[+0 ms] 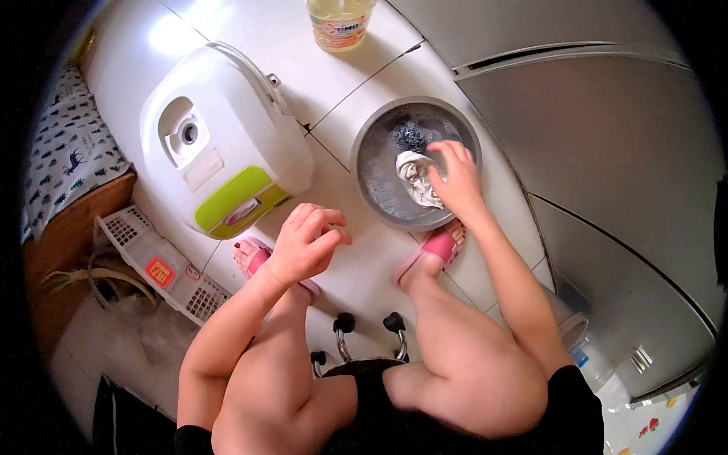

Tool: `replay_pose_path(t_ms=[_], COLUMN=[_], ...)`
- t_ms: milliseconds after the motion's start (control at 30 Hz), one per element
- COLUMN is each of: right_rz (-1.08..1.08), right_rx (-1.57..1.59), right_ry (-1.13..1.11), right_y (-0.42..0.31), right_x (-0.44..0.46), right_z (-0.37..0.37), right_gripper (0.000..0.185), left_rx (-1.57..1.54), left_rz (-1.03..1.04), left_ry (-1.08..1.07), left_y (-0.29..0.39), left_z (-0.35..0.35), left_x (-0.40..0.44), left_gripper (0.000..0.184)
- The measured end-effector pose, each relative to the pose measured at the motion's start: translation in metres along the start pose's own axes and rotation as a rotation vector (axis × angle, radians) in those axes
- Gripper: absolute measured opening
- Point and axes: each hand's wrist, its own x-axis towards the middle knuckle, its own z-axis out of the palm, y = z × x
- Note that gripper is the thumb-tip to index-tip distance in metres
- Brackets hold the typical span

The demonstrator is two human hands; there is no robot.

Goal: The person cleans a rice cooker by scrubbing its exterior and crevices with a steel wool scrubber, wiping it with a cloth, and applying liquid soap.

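Observation:
A grey basin [367, 178] of sudsy water stands on the tiled floor. In it lie a crumpled white cloth [415, 179] and a dark speckled bunched item [410, 137]. Over the basin's right side, my right hand [457, 179] hovers at the cloth's edge with its fingers apart. My left hand [309, 241] is raised between the rice cooker and the basin, fingers curled; whether anything is in them cannot be made out. The white rice cooker [227, 114] with a green panel sits to the left of the basin.
An OMO bottle [340, 26] stands beyond the basin. Grey cabinet doors [607, 136] line the right side. A white plastic basket [155, 258] and a wooden box with patterned cloth [72, 152] are at left. My slippered feet are near the basin.

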Motion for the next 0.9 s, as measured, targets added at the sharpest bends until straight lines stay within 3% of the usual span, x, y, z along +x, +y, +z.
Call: replay_pose_path(t_ms=[133,233,367,467,600,667,733,767,867,900], right_rz=[-0.039,0.217,-0.008,-0.016,0.182,0.106,0.162,0.272,0.549,0.525], right_rx=[-0.148,-0.178,-0.373,-0.393,0.157,0.307,0.469,0.698,1.108,1.072], right_ry=[0.029,-0.143,-0.204,-0.187,-0.168,0.048,0.022,-0.045,-0.12,-0.109], right_y=[-0.003,-0.012,-0.013,-0.005,0.012,0.013,0.022,0.024,-0.012,-0.005], right_x=[0.027,0.046,0.041,0.047,0.05,0.036,0.023,0.014,0.001,-0.003], right_z=[0.039,0.055,0.074,0.074,0.058,0.046,0.035,0.027,-0.022,-0.023], right_gripper=[0.047,0.061,0.076,0.075,0.064,0.051,0.048,0.048,0.051,0.053], left_rx=[-0.042,-0.053,-0.071,-0.091,-0.18,-0.254,-0.417,-0.5,-0.552,-0.551], left_rz=[-0.003,-0.009,-0.018,-0.056,-0.134,-0.237,-0.441,-0.542,-0.635,-0.635], left_ry=[-0.034,-0.06,-0.087,-0.112,-0.123,-0.11,-0.132,-0.144,-0.201,-0.226], left_y=[0.003,0.005,0.007,0.007,0.005,0.006,0.004,0.002,-0.007,-0.008], left_z=[0.01,0.018,0.021,0.024,0.032,0.034,0.034,0.035,0.04,0.041], left_x=[0.006,0.008,0.012,0.016,0.024,0.027,0.037,0.041,0.052,0.053], left_gripper=[0.028,0.03,0.033,0.032,0.032,0.032,0.033,0.034,0.036,0.031])
